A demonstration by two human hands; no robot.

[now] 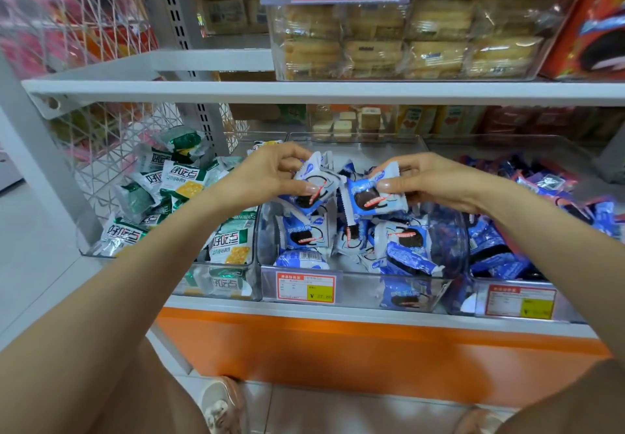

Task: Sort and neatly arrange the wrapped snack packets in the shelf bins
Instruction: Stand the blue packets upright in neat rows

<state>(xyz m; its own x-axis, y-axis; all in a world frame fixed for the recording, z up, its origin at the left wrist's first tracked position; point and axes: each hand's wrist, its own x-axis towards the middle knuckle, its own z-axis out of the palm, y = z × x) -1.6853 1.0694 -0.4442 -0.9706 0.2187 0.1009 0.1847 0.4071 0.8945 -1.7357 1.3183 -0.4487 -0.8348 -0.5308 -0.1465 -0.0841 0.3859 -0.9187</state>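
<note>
Head view: the left hand (pixel 270 173) pinches a white-and-blue wrapped cookie packet (pixel 316 185) at its 3 o'clock. The right hand (pixel 436 180) pinches a blue wrapped cookie packet (pixel 372 198) at its 9 o'clock. Both packets are above the clear plastic middle bin (pixel 365 288).

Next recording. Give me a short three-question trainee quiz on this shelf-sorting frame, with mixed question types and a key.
1. True or false: the left hand holds a green packet.
2. Both hands are above which bin? A) left bin B) middle bin C) right bin
3. Fill in: the right hand pinches a mostly ___ cookie packet.
Key: 1 false, its grip is on a white-and-blue packet; 2 B; 3 blue.
</note>
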